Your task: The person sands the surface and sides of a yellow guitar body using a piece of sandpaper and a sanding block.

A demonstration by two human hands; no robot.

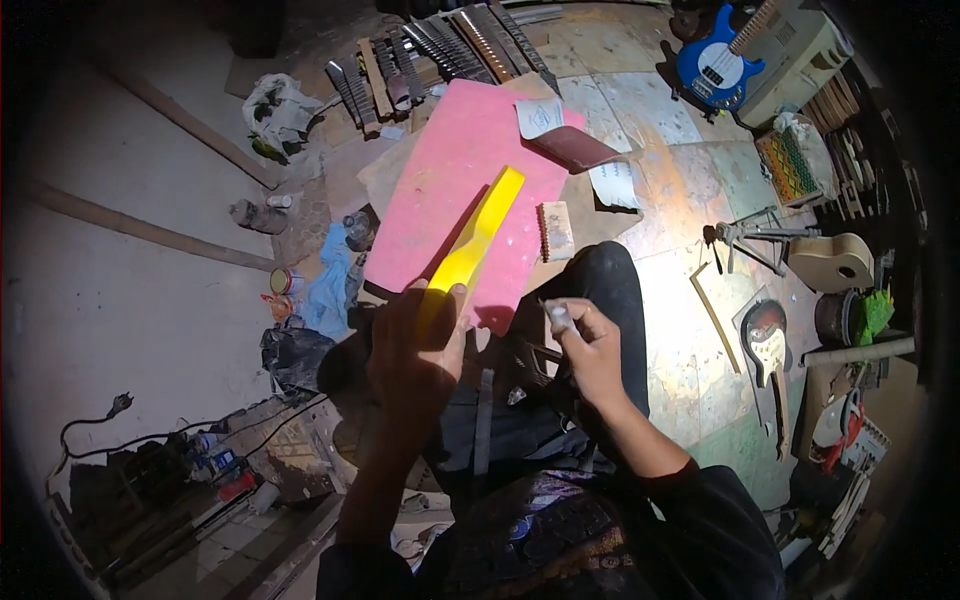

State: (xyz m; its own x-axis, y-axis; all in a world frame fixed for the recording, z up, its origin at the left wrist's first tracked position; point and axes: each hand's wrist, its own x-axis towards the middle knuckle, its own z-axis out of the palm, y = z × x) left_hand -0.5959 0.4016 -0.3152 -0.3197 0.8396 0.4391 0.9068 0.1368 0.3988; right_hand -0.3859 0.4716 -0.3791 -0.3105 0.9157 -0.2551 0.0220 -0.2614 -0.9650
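My left hand (415, 345) is closed on the near end of a long, bright yellow piece (485, 230) with a curved, narrowed middle. Its far end slants up over a pink board (430, 190) in front of me. To the right, above my knee, the fingers of my right hand (592, 355) pinch a small whitish wad (560, 316); its kind is unclear. Between the far end of the yellow piece and my knee lies a small wooden block (557, 232) with a notched edge. A curled sheet of sandpaper (572, 147) rests at the board's far right.
Several files and rasps (455, 45) lie beyond the board. A blue electric guitar (718, 65) leans at the far right, with a tripod (750, 240), an acoustic guitar body (832, 262) and a sunburst electric guitar (768, 350) nearer. A blue plastic bag (328, 285) sits left.
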